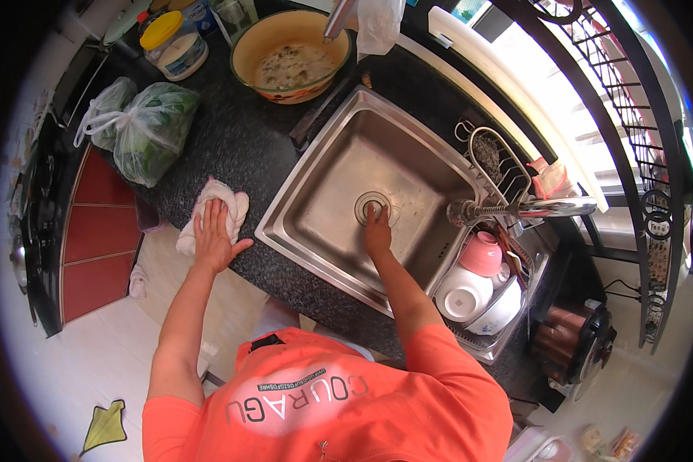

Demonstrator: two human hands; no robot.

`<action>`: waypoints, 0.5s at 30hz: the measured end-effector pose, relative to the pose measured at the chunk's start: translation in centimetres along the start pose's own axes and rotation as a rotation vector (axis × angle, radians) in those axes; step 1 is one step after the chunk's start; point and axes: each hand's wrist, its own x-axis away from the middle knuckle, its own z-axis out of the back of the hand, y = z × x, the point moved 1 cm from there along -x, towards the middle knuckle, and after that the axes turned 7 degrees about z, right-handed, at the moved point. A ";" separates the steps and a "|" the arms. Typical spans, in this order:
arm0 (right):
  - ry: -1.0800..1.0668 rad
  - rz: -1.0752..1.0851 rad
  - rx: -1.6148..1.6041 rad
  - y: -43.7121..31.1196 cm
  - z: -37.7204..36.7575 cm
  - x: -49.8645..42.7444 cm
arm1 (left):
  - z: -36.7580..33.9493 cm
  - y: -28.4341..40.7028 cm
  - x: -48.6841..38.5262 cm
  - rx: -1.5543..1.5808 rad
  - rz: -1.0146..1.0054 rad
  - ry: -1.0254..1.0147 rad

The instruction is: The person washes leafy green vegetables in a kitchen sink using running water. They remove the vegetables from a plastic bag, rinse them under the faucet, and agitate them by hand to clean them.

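My left hand (215, 234) lies flat, fingers apart, on a crumpled white cloth (229, 203) at the front edge of the dark speckled countertop (231, 133). Inside the stainless steel sink (335, 167), my right hand (377, 228) reaches down with its fingertips at the round drain strainer (362, 203). Whether those fingertips hold the strainer cannot be told. The chrome faucet (531, 209) stands at the sink's right side.
A rack to the right holds a pink bowl (481, 254) and white bowls (465, 293). Behind the sink stands a large enamel basin (291, 63) with food in liquid. Plastic bags of greens (153, 130) and a yellow-lidded jar (176, 49) are at the left.
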 end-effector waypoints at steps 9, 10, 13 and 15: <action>-0.068 0.059 0.010 -0.9 0.4 -0.1 | 0.0 0.0 0.1 -0.008 -0.032 0.040; -0.099 0.059 0.052 -0.8 1.1 -0.6 | 0.0 0.1 0.1 -0.014 -0.024 0.026; -0.335 0.030 0.139 -0.7 3.7 -2.5 | 0.1 0.1 0.0 0.001 0.002 -0.009; -0.391 -0.042 0.036 -0.6 6.0 -2.6 | 0.1 0.0 0.0 0.004 -0.001 -0.018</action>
